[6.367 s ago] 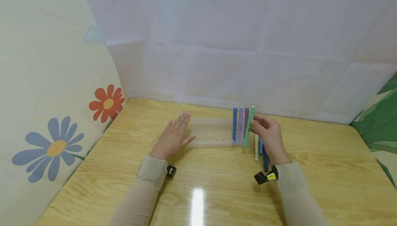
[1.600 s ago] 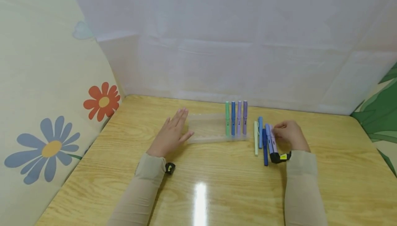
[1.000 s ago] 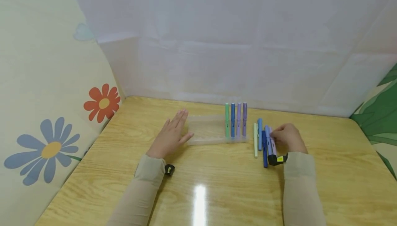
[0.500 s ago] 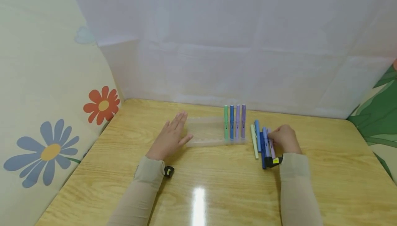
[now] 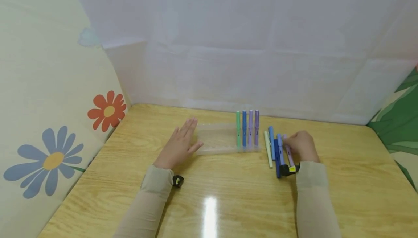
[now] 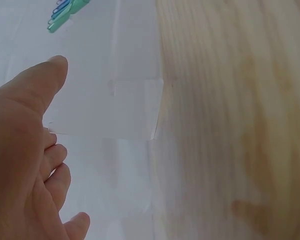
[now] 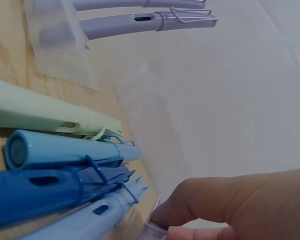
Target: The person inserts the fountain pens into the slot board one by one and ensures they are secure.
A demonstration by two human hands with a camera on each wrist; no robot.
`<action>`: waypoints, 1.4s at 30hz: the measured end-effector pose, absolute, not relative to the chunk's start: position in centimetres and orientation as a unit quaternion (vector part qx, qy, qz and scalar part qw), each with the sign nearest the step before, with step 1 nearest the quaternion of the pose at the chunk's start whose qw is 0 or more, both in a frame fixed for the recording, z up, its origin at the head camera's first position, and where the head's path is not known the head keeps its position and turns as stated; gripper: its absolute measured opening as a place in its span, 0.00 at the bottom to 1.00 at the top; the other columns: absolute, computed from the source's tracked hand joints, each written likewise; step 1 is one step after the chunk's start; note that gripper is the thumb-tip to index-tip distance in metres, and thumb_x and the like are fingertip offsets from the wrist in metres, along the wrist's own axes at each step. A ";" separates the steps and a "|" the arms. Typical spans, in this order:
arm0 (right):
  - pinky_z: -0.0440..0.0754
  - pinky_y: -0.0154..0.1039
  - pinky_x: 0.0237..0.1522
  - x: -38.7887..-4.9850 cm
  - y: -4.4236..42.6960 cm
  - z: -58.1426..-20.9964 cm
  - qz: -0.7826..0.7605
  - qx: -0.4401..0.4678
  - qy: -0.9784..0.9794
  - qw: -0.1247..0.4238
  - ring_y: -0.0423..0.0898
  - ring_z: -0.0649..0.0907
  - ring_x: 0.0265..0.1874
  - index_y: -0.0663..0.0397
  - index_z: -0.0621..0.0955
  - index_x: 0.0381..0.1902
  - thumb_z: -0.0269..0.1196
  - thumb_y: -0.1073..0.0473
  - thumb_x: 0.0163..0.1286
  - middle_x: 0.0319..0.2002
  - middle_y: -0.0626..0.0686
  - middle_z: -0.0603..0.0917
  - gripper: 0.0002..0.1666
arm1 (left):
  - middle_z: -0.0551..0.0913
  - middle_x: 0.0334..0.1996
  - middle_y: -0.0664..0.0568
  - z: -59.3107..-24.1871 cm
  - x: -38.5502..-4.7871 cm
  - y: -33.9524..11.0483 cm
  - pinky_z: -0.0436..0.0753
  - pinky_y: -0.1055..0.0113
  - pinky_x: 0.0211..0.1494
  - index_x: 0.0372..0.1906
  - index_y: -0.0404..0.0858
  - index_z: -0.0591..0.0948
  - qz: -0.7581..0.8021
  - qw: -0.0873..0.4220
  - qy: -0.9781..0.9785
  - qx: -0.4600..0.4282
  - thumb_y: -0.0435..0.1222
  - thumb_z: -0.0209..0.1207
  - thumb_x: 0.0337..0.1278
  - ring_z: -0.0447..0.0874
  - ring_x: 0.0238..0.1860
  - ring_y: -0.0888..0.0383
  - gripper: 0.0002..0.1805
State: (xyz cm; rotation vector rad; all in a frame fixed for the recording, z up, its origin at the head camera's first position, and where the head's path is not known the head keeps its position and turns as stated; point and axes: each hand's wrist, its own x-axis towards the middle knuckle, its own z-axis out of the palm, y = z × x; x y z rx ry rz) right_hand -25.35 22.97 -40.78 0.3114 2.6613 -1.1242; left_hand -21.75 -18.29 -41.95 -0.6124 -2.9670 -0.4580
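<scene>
My left hand [image 5: 177,144] rests against the left end of a clear plastic pen holder [image 5: 217,138], fingers straight and thumb spread. A green pen [image 5: 238,129], a blue one, a lilac one and a dark purple pen [image 5: 256,128] sit in a row at the holder's right end. To the right, my right hand [image 5: 302,145] pinches the upper end of a light purple pen [image 5: 289,154] between thumb and fingers; in the right wrist view only a bit of that pen [image 7: 154,231] shows. Its lower end lies near the wrist camera.
Beside the right hand lie several loose capped pens: pale green [image 5: 268,149], light blue [image 5: 272,142], dark blue [image 5: 278,158] and periwinkle [image 5: 280,147]. They lie close together on the wooden table [image 5: 235,194]. A white cloth [image 5: 212,49] hangs behind the table.
The green pen, in my right hand earlier, now sits leftmost in the row. My right hand has moved to the loose pens; the light purple one now angles away from its neighbour. Left hand stays put.
</scene>
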 end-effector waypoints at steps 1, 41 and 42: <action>0.83 0.47 0.42 -25.3 23.0 -40.7 -0.385 0.105 0.910 0.116 0.52 0.83 0.35 0.74 0.82 0.44 0.62 0.55 0.71 0.36 0.62 0.85 0.21 | 0.45 0.81 0.39 -42.0 -21.7 -18.3 0.50 0.38 0.79 0.81 0.30 0.45 -0.149 0.040 -0.967 -0.201 0.52 0.51 0.77 0.42 0.81 0.43 0.45; 0.88 0.35 0.43 -24.2 20.3 -36.4 -0.510 0.064 0.858 0.016 0.37 0.87 0.31 0.74 0.79 0.59 0.63 0.62 0.72 0.48 0.67 0.85 0.23 | 0.45 0.81 0.40 -41.9 -21.6 -18.5 0.48 0.37 0.79 0.81 0.31 0.45 -0.152 0.054 -0.965 -0.206 0.53 0.51 0.76 0.42 0.81 0.44 0.46; 0.88 0.34 0.42 -24.2 20.2 -36.3 -0.518 0.061 0.853 0.015 0.36 0.86 0.30 0.74 0.79 0.59 0.64 0.62 0.72 0.48 0.66 0.86 0.23 | 0.45 0.81 0.40 -41.9 -21.6 -18.5 0.49 0.37 0.79 0.81 0.31 0.45 -0.152 0.055 -0.965 -0.206 0.53 0.51 0.76 0.42 0.81 0.44 0.46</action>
